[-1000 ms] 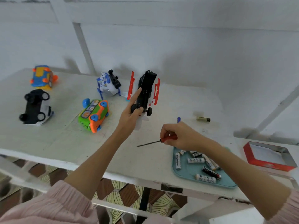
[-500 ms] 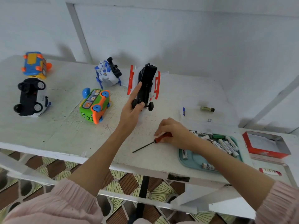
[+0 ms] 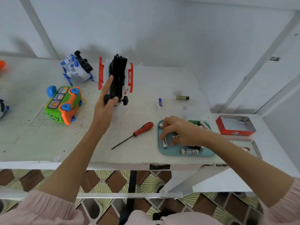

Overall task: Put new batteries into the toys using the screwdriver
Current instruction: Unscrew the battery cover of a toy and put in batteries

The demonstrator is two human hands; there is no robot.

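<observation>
Holding upright at table middle, left hand gripping toy plane by its hard, light body; right hand curled over slick loose batteries in tray, pinch unclear; screwdriver lying between, best lifted by handle.

Bare table lies left of the screwdriver; tray crowds its right.

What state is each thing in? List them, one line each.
Red and black toy: upended, held by the left hand.
Screwdriver: lying free on the table.
Right hand: fingers down among batteries in the teal tray.
Green and orange toy: on its side.
Red tin: open.
</observation>
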